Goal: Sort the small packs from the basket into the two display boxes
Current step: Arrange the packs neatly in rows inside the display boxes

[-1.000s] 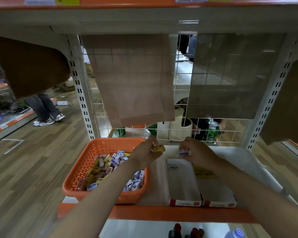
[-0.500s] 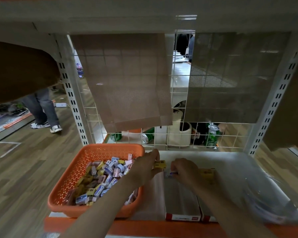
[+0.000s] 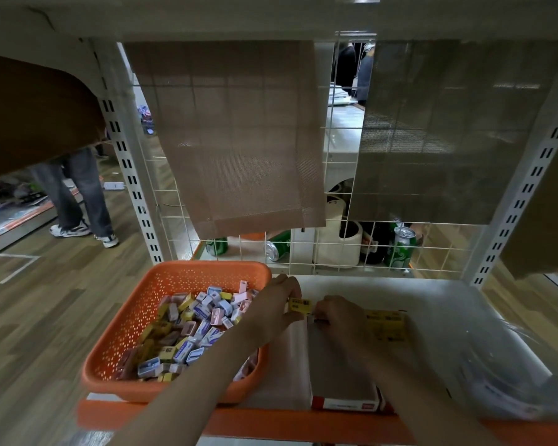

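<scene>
An orange basket (image 3: 161,304) on the left of the shelf holds several small yellow, blue, white and pink packs (image 3: 200,320). My left hand (image 3: 276,305) pinches a yellow pack (image 3: 299,306) above the gap between basket and boxes. My right hand (image 3: 339,317) is curled at the far end of the left display box (image 3: 342,375), its fingertips on something small that I cannot make out. The right display box (image 3: 388,325) lies mostly behind my right forearm, and yellow packs show at its far end.
A wire grid (image 3: 322,252) backs the shelf, with green cans (image 3: 400,249) and a white tub behind it. Two mesh mats hang from the shelf above. Clear plastic wrap (image 3: 509,381) lies on the right. A person's legs stand at the far left.
The camera has tilted down and moved closer. My right hand has dropped from above the boxes to the left box's far end. My left hand still holds the yellow pack.
</scene>
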